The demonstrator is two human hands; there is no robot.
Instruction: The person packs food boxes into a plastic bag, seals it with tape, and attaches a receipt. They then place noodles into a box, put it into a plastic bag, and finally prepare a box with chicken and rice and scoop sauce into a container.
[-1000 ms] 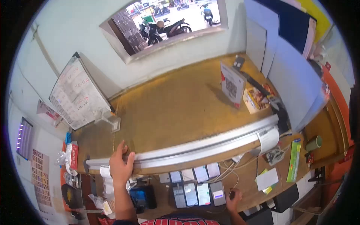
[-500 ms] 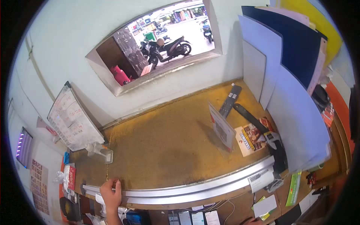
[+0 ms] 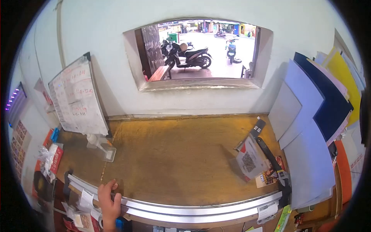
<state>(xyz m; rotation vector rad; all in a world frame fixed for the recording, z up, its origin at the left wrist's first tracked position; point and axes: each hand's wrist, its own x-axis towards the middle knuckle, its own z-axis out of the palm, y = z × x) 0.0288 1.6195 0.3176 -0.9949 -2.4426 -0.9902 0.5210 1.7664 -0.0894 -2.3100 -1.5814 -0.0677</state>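
Note:
My left hand [image 3: 109, 199] rests at the front edge of the brown wooden counter [image 3: 166, 158], over the silver metal rail [image 3: 174, 208]. Its fingers are loosely bent, the thumb stands apart on the right, and nothing shows in it. Beyond it on the counter are a white pump bottle [image 3: 92, 140] and a small clear tray [image 3: 110, 154]. Below the hand, papers and packets [image 3: 83, 220] fill a lower shelf. My right hand is not in view.
A whiteboard [image 3: 79, 94] leans at the left. On the right stand a QR-code sign [image 3: 249, 160], a black-handled tool [image 3: 268, 152], a dark remote-like bar [image 3: 257, 127] and tall boards [image 3: 309, 154]. A wall opening [image 3: 201, 83] shows parked motorbikes [image 3: 189, 56] outside.
The view has levelled and swung, so the wall opening sits more central. My left hand stays at the counter edge, its thumb now further from the fingers. The phones below have mostly left view.

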